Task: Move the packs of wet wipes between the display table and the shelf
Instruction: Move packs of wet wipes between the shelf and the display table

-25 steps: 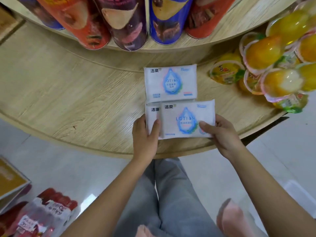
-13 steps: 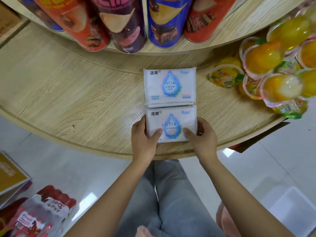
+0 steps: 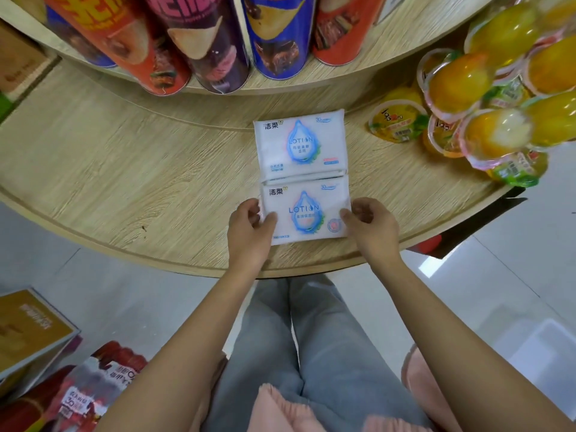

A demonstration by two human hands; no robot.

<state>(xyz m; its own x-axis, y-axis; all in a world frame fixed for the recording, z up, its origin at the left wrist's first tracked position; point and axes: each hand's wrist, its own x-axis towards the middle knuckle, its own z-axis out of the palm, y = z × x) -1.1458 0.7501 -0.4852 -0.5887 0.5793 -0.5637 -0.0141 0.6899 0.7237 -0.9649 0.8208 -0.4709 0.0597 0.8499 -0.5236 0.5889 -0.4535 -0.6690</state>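
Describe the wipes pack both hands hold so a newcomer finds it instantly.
Start at the curved wooden display table, below the chip cans. Left of the jelly cups, two white packs with blue drops lie touching. It is the nearer pack, at the table's edge, gripped by the left hand and right hand; the farther pack is untouched.

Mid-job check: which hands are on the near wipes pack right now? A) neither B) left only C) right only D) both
D: on the near pack, the left hand grips the left edge and the right hand pinches the right edge, thumbs on top.
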